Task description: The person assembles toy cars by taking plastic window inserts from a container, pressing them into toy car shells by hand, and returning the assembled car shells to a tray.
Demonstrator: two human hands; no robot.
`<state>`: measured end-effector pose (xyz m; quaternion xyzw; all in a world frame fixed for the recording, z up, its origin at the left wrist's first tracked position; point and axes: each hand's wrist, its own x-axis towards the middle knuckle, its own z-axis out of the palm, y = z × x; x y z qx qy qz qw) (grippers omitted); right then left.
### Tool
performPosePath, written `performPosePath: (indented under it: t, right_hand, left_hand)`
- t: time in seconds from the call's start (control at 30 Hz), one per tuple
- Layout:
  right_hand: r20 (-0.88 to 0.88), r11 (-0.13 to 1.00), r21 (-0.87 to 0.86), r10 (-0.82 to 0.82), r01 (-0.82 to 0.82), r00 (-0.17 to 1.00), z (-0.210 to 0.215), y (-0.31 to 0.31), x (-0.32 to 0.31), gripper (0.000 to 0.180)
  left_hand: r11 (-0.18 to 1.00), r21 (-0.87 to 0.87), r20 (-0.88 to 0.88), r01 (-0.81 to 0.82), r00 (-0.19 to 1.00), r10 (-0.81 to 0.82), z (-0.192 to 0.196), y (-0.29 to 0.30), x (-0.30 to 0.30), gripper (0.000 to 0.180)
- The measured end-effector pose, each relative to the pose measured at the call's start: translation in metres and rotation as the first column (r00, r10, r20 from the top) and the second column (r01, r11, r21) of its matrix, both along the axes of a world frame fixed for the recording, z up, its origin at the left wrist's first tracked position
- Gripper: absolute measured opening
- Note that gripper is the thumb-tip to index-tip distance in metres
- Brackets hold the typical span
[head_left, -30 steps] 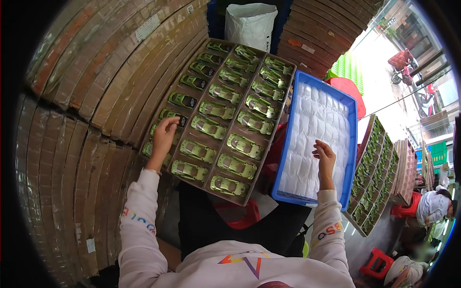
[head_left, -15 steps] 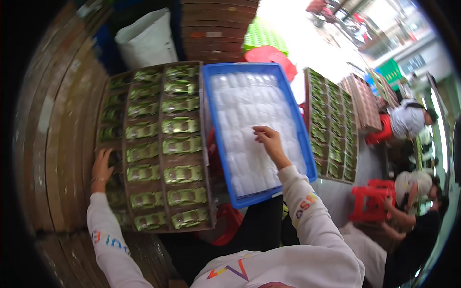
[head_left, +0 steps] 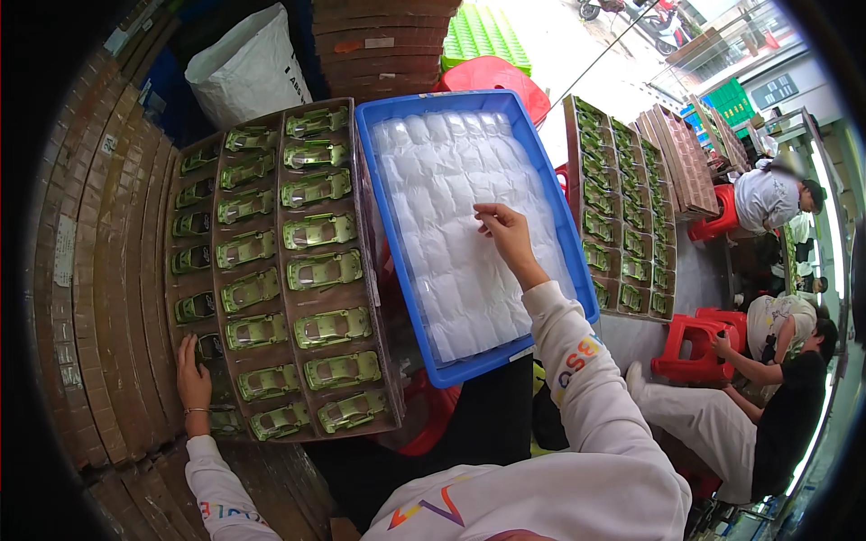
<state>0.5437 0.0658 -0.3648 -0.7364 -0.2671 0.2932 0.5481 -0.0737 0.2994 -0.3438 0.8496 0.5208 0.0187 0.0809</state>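
Left hand (head_left: 194,386), fingers (head_left: 188,353) outstretched, could scrape toy cars (head_left: 193,307) by slipping at the tray's (head_left: 329,298) left edge; right hand's (head_left: 507,236) fingers narrow, grip unclear

**Brown tray (head_left: 368,257) of green toy cars (head_left: 323,232), blue bin (head_left: 478,365) right next door**

So the brown tray is lying on the left, with the shiny green toy cars sitting roof-up in three long columns, all pointing crosswise. The ones in the far-left column are showing black sections too. Just to the right, the blue bin is sitting at a slant, its near end angling away from the tray. Inside it, white packets (head_left: 442,243) are lying in tight rows, looking kinda puffy and wrinkled.
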Motion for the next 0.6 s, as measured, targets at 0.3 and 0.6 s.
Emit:
performPosePath:
  t: [0.3, 0.6]
  right_hand:
    - [0.130, 0.997, 0.070, -0.025, 0.016, 0.991, 0.003, 0.043, 0.031, 0.021]
    - [0.254, 0.978, 0.024, -0.207, 0.207, 0.945, -0.013, 0.089, 0.115, 0.022]
  left_hand:
    - [0.972, -0.215, -0.222, 0.090, 0.965, -0.139, 0.028, 0.026, 0.019, 0.081]
    - [0.970, -0.208, -0.163, 0.124, 0.974, -0.159, 0.034, 0.028, 0.021, 0.077]
